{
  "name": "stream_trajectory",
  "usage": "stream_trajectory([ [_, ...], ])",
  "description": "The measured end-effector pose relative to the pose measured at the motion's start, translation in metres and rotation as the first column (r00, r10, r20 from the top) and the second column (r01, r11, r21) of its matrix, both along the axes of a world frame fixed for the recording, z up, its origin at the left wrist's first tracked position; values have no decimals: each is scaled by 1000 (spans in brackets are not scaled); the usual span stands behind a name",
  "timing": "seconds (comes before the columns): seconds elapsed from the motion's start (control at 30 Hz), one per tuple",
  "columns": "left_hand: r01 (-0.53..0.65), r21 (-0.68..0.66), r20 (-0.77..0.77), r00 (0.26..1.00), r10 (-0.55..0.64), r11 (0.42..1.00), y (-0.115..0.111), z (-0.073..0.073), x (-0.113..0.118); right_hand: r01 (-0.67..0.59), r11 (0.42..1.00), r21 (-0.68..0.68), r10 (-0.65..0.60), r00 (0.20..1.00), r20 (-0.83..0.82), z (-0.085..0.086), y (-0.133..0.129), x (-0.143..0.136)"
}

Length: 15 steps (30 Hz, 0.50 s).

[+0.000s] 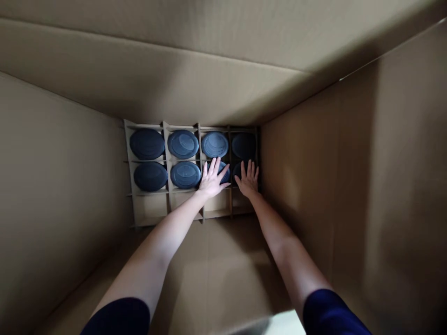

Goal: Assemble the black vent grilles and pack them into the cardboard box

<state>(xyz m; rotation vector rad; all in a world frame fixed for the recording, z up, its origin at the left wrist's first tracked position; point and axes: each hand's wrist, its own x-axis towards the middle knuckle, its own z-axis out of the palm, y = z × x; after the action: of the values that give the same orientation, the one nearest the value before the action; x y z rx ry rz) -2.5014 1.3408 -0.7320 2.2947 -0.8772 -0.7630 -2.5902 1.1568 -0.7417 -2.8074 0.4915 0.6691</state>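
Note:
Deep inside a large cardboard box, a cardboard divider grid (166, 186) holds several dark blue oval objects (183, 144) in its two far rows. My left hand (211, 180) lies with fingers spread over a dark oval object (224, 173) in the third column of the second row. Beside it on the right, my right hand (247, 178) has its fingers spread over the object in the rightmost column, which is mostly covered and in shadow. Neither hand is wrapped around anything. The nearest row of cells (217, 204) shows bare cardboard.
Tall cardboard walls rise on the left (63, 186) and right (314, 172). A creased cardboard panel (174, 70) spans the top of the view, and another panel (216, 260) lies between my forearms. A bright patch (284, 323) shows at the bottom edge.

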Motion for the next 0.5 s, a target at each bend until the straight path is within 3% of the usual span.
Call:
stream_trajectory([
  [0.13, 49, -8, 1, 999, -49, 999, 2, -8, -3, 11, 1000, 20, -11, 1000, 22, -7, 1, -3],
  [0.27, 75, 57, 5, 997, -75, 996, -2, -7, -1, 44, 997, 55, -43, 999, -14, 11, 3, 4],
  [0.33, 65, 129, -12, 998, -64, 989, -5, 4, 1, 77, 994, 72, -73, 996, -52, 37, 11, 15],
  [0.4, -4, 206, -12, 1000, 7, 979, -8, 28, 3, 83, 993, 84, -74, 991, -110, 75, 26, 30],
  [0.43, -60, 242, -1, 998, 62, 969, -8, 45, 4, 57, 994, 93, -43, 988, -148, 99, 35, 37],
  [0.5, -168, 289, 29, 986, 167, 942, -8, 92, 0, -114, 979, 170, 142, 976, -162, 156, 56, 41],
])
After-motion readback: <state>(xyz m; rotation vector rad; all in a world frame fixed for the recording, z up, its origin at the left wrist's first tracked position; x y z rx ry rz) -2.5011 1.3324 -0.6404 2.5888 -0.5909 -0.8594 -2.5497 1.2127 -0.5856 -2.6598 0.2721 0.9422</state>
